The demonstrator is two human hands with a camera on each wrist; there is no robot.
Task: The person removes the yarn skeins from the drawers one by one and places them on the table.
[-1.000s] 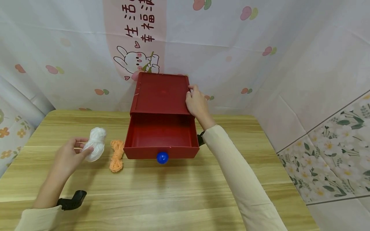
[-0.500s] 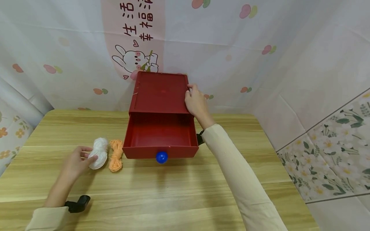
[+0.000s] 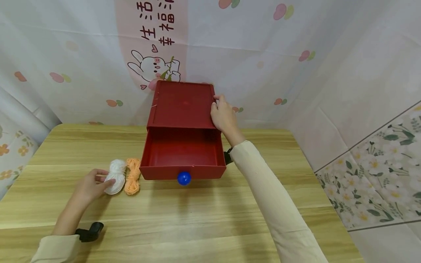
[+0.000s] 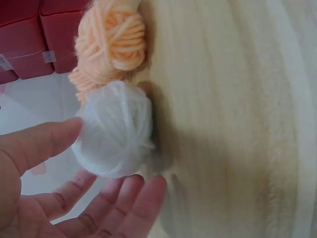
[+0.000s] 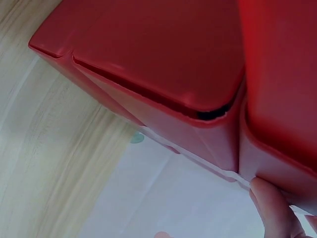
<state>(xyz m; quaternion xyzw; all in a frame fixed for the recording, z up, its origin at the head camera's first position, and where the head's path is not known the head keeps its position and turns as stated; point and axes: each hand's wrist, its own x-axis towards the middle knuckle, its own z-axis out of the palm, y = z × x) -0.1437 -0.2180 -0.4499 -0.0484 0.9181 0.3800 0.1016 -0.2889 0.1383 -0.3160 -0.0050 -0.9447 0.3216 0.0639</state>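
A bundle of white yarn [image 3: 118,170] lies against a skein of orange yarn [image 3: 133,177], left of a red drawer box [image 3: 184,106]. My left hand [image 3: 89,187] pinches the white yarn loosely, the thumb [image 4: 54,140] on one side and fingers [image 4: 148,198] round the other. The drawer [image 3: 158,173] of the box is pulled out, with a bare red floor and a round blue knob [image 3: 184,178] on its front. My right hand [image 3: 224,116] holds the right side of the box near its top, a fingertip [image 5: 270,201] at its edge; its other fingers are mostly hidden.
Everything rests on a wooden table [image 3: 197,226]. Behind the box hangs a printed curtain [image 3: 250,73], close to its back. A floral-patterned panel [image 3: 378,175] borders the table on the right. Black wrist straps [image 3: 90,232] show by the sleeves.
My left hand has brought the white yarn right and down, until it lies alongside the orange skein. The right hand keeps its hold on the box, and the drawer stays out.
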